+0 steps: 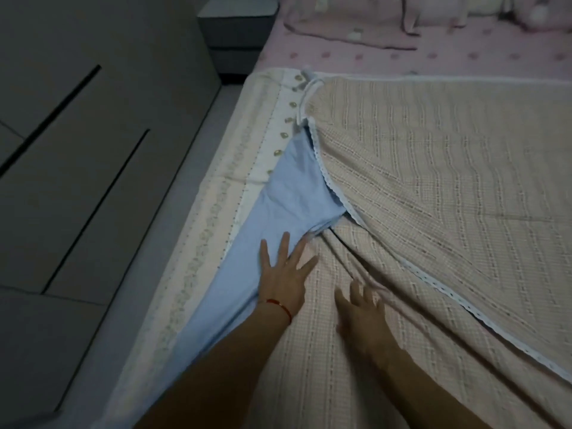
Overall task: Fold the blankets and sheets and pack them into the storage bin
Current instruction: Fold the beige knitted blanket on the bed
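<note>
The beige checked woven blanket with white lace trim [433, 187] lies spread over the bed, its pale blue underside [278, 205] turned up at the left edge. Both hands press it with fingers straight and splayed, gripping nothing: the left hand [286, 274] on the blue-beige boundary, the right hand [360, 308] on the beige. This looks like smoothing before a fold; next, the bunched creases between them need flattening.

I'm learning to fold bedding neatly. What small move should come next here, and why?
Probably sweep the right hand outward to flatten the bunched creases in the checked blanket, while the left hand lies flat at its blue underside. The puckered fabric would spoil a fold.
</note>
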Action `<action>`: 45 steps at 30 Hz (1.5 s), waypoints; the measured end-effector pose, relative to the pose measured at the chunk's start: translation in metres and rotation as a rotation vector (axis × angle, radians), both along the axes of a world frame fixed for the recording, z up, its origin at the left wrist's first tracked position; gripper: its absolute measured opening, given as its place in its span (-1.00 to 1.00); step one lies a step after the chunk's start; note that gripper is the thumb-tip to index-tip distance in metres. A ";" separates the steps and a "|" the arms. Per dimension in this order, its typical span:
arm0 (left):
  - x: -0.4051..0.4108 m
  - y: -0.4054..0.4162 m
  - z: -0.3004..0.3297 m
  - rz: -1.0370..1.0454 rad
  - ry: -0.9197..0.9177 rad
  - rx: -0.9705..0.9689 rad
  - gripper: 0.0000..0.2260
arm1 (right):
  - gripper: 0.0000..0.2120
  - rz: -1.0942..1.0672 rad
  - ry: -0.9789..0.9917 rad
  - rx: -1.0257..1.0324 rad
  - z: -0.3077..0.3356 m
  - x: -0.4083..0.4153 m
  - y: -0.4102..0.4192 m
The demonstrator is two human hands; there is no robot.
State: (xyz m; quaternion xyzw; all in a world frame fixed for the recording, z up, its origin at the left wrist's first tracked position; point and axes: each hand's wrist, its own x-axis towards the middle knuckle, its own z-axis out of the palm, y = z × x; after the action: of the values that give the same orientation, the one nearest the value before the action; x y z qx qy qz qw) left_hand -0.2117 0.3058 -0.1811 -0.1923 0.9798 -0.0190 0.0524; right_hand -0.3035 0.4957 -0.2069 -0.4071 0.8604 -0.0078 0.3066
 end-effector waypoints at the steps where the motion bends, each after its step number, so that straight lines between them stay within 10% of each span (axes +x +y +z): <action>1: -0.001 -0.022 -0.006 -0.027 0.038 -0.016 -0.50 | -0.26 -0.008 0.003 0.045 -0.004 0.000 -0.001; 13: 0.092 -0.235 0.000 0.561 0.031 0.399 -0.24 | -0.32 -0.033 0.092 0.405 -0.004 0.004 -0.040; 20: 0.137 -0.223 0.015 0.982 0.210 0.811 -0.55 | -0.40 -0.043 0.144 0.350 -0.013 0.007 -0.028; 24: 0.194 -0.165 0.033 1.010 0.115 0.956 -0.32 | -0.35 -0.004 0.155 0.346 -0.009 0.007 -0.027; 28: 0.237 -0.115 0.018 0.862 -0.095 0.766 0.09 | -0.35 -0.001 0.191 0.360 -0.001 0.010 -0.032; 36: 0.332 -0.120 0.017 1.169 0.034 0.607 -0.71 | -0.35 -0.057 0.121 0.390 0.025 0.017 -0.032; 40: 0.376 -0.126 0.019 1.230 -0.016 0.450 -0.76 | -0.57 -0.157 0.262 0.328 0.060 0.046 -0.072; 45: 0.274 -0.119 0.016 0.473 0.228 0.153 -0.65 | -0.70 -0.170 0.167 -0.306 0.069 0.068 -0.136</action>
State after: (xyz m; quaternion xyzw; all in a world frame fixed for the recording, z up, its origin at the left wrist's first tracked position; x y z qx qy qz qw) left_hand 0.0621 0.1867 -0.1654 -0.4122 0.9058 0.0898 -0.0406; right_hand -0.2358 0.3600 -0.1375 -0.3739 0.9029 -0.1309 0.1668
